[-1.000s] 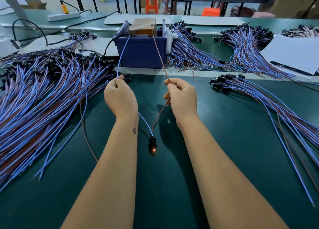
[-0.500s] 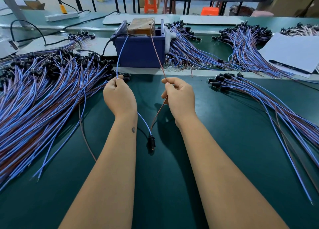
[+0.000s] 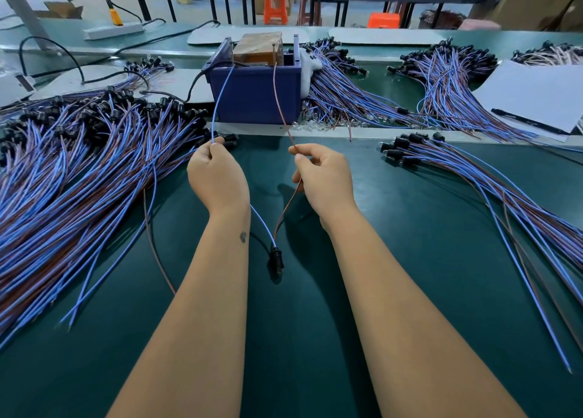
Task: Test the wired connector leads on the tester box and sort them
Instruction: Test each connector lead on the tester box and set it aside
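Observation:
My left hand pinches the blue wire of one lead, and my right hand pinches its brown wire. Both wire ends reach up to the top of the tester, a brown block sitting in a dark blue box. The lead's black connector hangs between my wrists just above the green mat, unlit. A big heap of blue and brown leads lies to the left. A smaller spread bundle of leads lies to the right.
More lead bundles lie behind the white strip at the back, beside white paper with a black pen. A black cable runs to the box. A power strip sits at the far left back.
The connector glowed orange one second ago; its light is now out. Both hands have stayed in nearly the same place, holding the wires.

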